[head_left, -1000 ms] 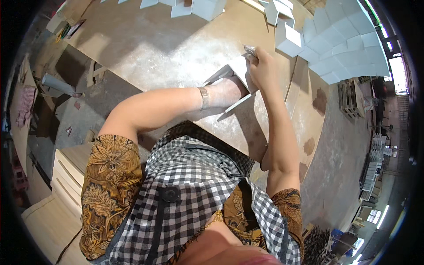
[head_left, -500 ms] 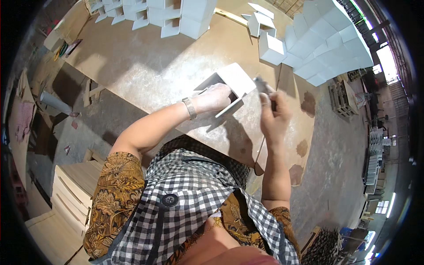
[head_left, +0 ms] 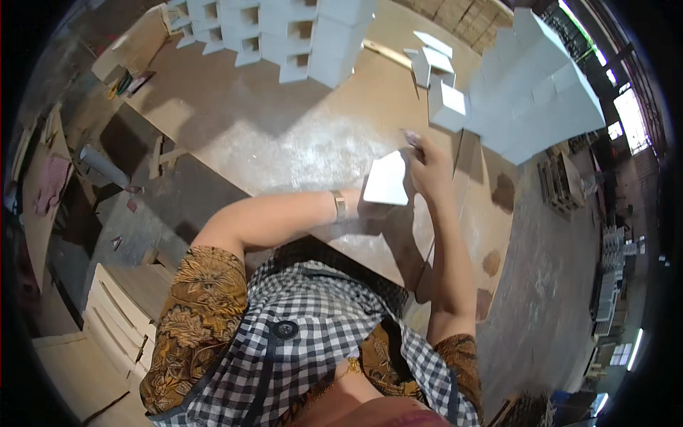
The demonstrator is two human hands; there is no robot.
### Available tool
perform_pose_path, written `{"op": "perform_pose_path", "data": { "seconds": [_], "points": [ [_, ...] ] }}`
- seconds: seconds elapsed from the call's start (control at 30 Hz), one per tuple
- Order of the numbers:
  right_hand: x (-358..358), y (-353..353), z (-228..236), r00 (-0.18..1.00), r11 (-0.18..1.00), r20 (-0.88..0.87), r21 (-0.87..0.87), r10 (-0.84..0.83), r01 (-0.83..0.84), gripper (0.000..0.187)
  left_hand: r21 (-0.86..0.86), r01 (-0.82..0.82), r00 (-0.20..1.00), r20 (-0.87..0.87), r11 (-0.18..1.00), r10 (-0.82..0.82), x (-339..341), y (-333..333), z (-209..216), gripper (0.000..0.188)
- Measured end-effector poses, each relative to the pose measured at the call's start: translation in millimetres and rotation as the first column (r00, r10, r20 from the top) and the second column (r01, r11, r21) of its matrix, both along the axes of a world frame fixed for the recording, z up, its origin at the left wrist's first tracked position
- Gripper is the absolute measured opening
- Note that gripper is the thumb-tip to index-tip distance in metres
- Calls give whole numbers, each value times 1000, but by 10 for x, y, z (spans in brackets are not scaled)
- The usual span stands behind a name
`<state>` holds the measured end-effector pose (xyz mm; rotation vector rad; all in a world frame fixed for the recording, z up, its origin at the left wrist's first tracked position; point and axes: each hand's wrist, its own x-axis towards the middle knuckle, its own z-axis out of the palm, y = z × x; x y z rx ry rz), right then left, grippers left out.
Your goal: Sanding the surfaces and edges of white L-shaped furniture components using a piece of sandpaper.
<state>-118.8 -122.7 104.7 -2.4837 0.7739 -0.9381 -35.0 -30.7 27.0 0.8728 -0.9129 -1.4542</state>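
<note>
A small white box (head_left: 386,178) is held over the table in front of me, one bright flat face toward me. My left hand (head_left: 355,205) supports it from the left; its fingers are hidden behind or inside the box. At the box's right edge is my right hand (head_left: 431,168), its fingers closed around a small flat greyish piece (head_left: 410,137) that sticks out at the top. Blur hides what kind of piece it is. Whether this piece touches the box I cannot tell.
White dust coats the brown tabletop (head_left: 284,135). Stacked white open boxes (head_left: 313,43) stand at the far side, with a larger white stack (head_left: 526,99) at far right. A loose white box (head_left: 448,105) sits beside that stack. Pale wooden drawer fronts (head_left: 117,320) are at lower left.
The box has turned, so its open side no longer shows and my left hand is mostly hidden. My left wrist has shifted right and my right hand slightly left, closer to the box.
</note>
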Motion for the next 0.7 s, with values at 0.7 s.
{"op": "perform_pose_path", "data": {
  "seconds": [0.7],
  "points": [
    [-132, 881, -85, 930, 921, -28, -124, 368, -368, 51, -230, -54, 925, 355, 972, 135, 39, -14, -96, 22]
  ]
}}
